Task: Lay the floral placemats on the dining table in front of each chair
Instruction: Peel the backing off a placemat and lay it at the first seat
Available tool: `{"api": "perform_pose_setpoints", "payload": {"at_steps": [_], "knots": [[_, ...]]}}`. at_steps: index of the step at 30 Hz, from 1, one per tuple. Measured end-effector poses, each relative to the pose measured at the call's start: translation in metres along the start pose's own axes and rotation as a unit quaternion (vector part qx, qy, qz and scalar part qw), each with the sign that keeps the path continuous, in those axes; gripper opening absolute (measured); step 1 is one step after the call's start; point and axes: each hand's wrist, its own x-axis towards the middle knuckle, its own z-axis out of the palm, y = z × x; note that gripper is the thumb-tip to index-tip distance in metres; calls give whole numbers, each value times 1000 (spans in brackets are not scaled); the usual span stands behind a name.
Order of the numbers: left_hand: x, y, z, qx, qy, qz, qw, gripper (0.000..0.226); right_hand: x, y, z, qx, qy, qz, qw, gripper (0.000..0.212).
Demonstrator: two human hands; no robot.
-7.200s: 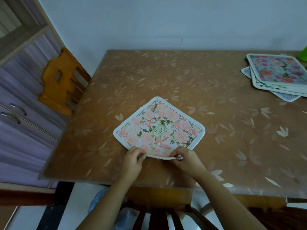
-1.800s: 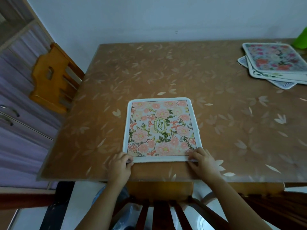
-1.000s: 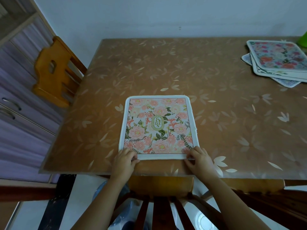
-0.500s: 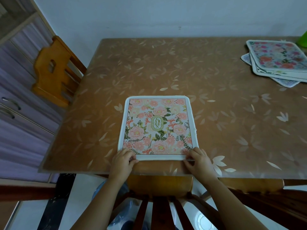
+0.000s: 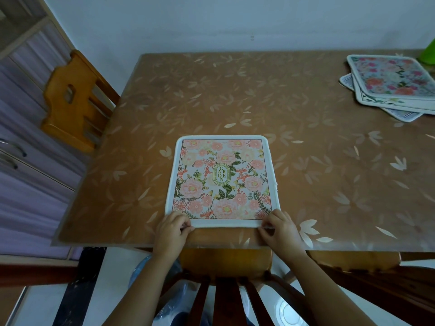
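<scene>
A pink floral placemat (image 5: pixel 222 178) with a white border lies flat and square on the brown dining table (image 5: pixel 259 102), close to the near edge. It sits right in front of the wooden chair (image 5: pixel 226 278) below me. My left hand (image 5: pixel 173 234) pinches the mat's near left corner. My right hand (image 5: pixel 279 230) pinches its near right corner. A stack of other floral placemats (image 5: pixel 390 83) rests at the table's far right.
A second wooden chair (image 5: pixel 75 102) is pushed against the table's left side, with purple cabinet drawers (image 5: pixel 28 161) behind it. A green object (image 5: pixel 428 52) stands at the far right edge beside the stack. The white wall runs behind the table.
Since 7.2 s ago the mat was turned from a diagonal to square with the table edge. Over the last second both hands stay on its near corners and the mat barely moves.
</scene>
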Motion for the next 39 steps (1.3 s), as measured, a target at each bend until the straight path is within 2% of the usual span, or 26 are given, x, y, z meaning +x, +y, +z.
{"api": "perform_pose_setpoints", "payload": {"at_steps": [6,10,13,15,17,22,26,34,39], "knots": [[-5,3,2,7,2,-3,1000,15,-3,0,5,-51,14,-1,999,18],[-3,7,0,-12,12,-18,1000,14,0,-7,8,-60,0,-9,998,28],[2,13,9,23,-7,43,999,26,8,-10,14,-69,-56,-42,995,33],[6,17,20,65,-67,59,994,40,16,-11,21,-54,-102,-57,992,37],[12,16,31,127,-104,58,985,44,26,-12,31,-64,-122,-77,987,40],[40,16,38,205,-108,79,970,52,56,-11,45,-188,-173,-125,959,60],[70,7,44,223,-96,68,968,52,94,-1,47,-218,-199,-157,943,68],[133,5,51,209,-86,63,972,52,175,7,49,-181,-187,-165,951,70],[178,6,52,210,-82,71,972,54,211,13,52,-196,-180,-168,949,72]]}}
